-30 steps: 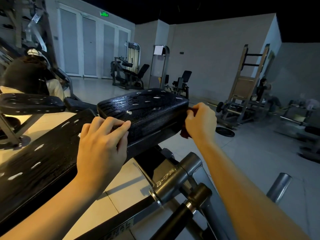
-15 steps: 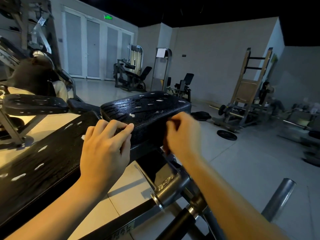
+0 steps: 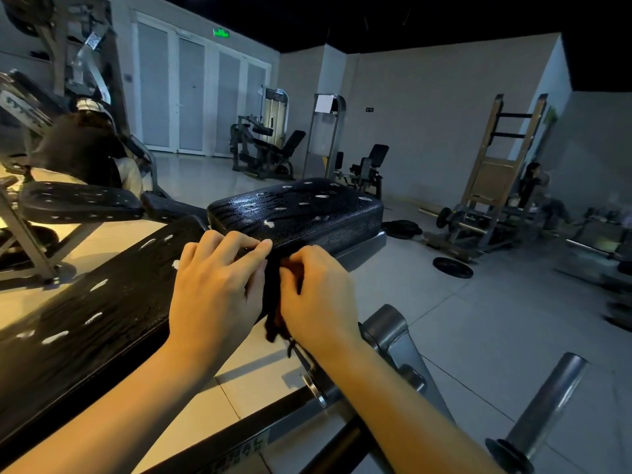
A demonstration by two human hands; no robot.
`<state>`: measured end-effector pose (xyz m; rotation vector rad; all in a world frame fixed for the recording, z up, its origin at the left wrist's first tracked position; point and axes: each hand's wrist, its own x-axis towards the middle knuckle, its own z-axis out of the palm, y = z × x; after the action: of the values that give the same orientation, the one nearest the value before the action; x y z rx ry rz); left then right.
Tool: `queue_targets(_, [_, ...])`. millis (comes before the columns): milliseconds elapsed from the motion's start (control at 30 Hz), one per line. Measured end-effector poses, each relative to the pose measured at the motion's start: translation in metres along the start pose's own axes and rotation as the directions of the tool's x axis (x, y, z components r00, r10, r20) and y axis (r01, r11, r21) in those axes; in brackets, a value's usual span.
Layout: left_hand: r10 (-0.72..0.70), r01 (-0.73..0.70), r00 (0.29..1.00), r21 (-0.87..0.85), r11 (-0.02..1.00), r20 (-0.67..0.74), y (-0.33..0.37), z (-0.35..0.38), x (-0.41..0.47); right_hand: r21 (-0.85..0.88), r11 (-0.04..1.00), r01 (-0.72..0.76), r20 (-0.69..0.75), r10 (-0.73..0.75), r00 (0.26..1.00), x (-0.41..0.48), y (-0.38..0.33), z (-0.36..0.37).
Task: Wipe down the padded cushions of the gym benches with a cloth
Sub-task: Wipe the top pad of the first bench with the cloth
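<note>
Against the seat cushion's (image 3: 301,210) six-o'clock side, the right hand (image 3: 318,295) clutches the dark cloth (image 3: 273,319). The left hand (image 3: 215,292), at its nine o'clock, rests loose fingers (image 3: 232,241) on top. Best to spread the cloth flat and press firmly.

Bare left hand (image 3: 215,295) and bare right hand (image 3: 318,299), slender-fingered, knuckles and tendon lines plain on the backs; narrow wrists; both forearms uncovered (left forearm (image 3: 119,412), right forearm (image 3: 403,405)) all the way down to the lower edge of view, smooth, widening toward the elbows
</note>
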<state>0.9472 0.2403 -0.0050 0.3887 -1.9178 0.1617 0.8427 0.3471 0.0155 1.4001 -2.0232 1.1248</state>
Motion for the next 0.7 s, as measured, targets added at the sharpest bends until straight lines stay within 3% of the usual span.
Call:
queue_targets(67, [0.006, -0.006, 1.000, 0.000, 1.000, 0.006, 0.000, 0.000, -0.001, 0.002, 1.000, 0.008, 0.024, -0.008, 1.000, 0.001, 0.008, -0.005])
queue_targets(133, [0.003, -0.003, 1.000, 0.002, 1.000, 0.006, 0.000, 0.000, 0.000, 0.011, 0.990, -0.139, 0.019, 0.139, 0.990, 0.015, 0.027, -0.024])
queue_targets(233, [0.001, -0.001, 1.000, 0.005, 1.000, 0.002, 0.000, -0.001, 0.000, 0.073, 0.922, -0.381, -0.147, 0.387, 0.910, 0.040, 0.062, -0.065])
queue_targets(367, [-0.007, 0.007, 1.000, -0.005, 1.000, -0.002, 0.001, -0.001, 0.000, 0.127, 0.850, -0.512, -0.412, 0.515, 0.752, 0.071, 0.093, -0.108])
queue_targets(433, [-0.009, 0.009, 1.000, -0.010, 1.000, -0.004, 0.002, -0.001, 0.000, 0.218, 0.829, -0.514, -0.437, 0.554, 0.709, 0.080, 0.094, -0.102])
queue_targets(533, [-0.004, 0.004, 1.000, -0.023, 1.000, -0.010, 0.001, -0.001, -0.001, 0.398, 0.787, -0.471, -0.371, 0.607, 0.703, 0.078, 0.080, -0.065])
queue_targets(700, [-0.016, 0.016, 1.000, -0.048, 0.999, -0.006, 0.002, 0.002, 0.000, 0.440, 0.835, -0.329, -0.458, 0.524, 0.718, 0.056, 0.065, -0.038])
